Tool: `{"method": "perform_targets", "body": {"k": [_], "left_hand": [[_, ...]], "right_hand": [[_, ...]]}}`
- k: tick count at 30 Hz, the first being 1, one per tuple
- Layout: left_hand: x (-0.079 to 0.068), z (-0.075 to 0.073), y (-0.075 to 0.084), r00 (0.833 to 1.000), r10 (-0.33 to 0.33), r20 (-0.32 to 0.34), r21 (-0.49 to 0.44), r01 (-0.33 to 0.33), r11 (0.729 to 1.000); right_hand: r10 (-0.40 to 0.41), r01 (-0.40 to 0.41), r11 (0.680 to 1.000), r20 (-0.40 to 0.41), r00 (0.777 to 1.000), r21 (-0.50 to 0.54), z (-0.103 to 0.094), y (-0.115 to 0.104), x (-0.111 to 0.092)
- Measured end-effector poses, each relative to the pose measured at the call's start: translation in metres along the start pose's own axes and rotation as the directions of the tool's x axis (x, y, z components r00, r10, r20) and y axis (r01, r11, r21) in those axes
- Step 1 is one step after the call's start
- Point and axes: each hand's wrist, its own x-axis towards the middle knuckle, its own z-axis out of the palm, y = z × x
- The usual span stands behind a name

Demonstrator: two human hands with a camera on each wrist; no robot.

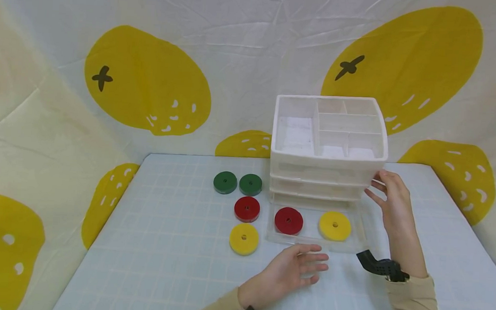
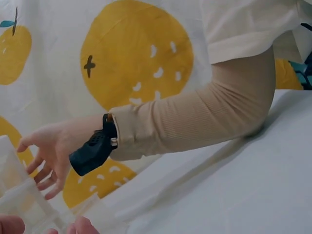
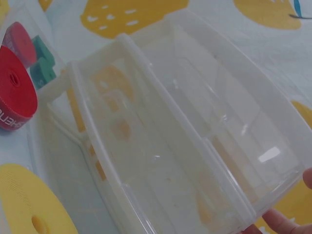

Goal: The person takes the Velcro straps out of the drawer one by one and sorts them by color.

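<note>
A white desktop drawer box [image 1: 328,169] stands on the table with its clear bottom drawer [image 1: 311,241] pulled out. Inside that drawer lie a red roll of strap tape [image 1: 281,218] and a yellow roll [image 1: 328,220]. My right hand [image 1: 392,201] touches the box's right side with its fingertips, fingers loosely extended; in the right wrist view its fingers [image 3: 279,222] show at the lower right corner. Palm turned sideways and fingers spread, my left hand [image 1: 285,273] is in front of the drawer's front edge and holds nothing.
Left of the box lie two green rolls [image 1: 219,183], another red roll [image 1: 240,212] and another yellow roll [image 1: 236,243]. Open compartments [image 1: 294,134] form the box's top. A fruit-patterned cloth [image 1: 245,55] hangs behind the table.
</note>
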Motion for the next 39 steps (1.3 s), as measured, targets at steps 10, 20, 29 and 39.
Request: {"method": "perform_targets", "body": {"k": [10, 20, 29, 39], "left_hand": [[-0.002, 0.002, 0.039, 0.988, 0.124, 0.086, 0.205, -0.14, 0.969], [0.014, -0.001, 0.067, 0.943, 0.323, 0.077, 0.586, -0.305, 0.751], [0.019, 0.0, 0.084, 0.904, 0.382, 0.19, 0.896, -0.319, 0.31], [0.024, -0.009, 0.103, 0.861, 0.312, 0.402, 0.856, -0.232, -0.462]], "right_hand": [[0.002, -0.003, 1.0, -0.005, 1.0, -0.019, 0.0, 0.0, 0.0], [0.002, -0.002, 1.0, -0.013, 1.0, -0.007, 0.001, 0.001, -0.001], [0.014, -0.014, 1.0, -0.012, 1.0, 0.014, 0.001, 0.0, 0.001], [-0.002, 0.002, 1.0, -0.004, 1.0, -0.006, 0.0, 0.001, -0.001]]}}
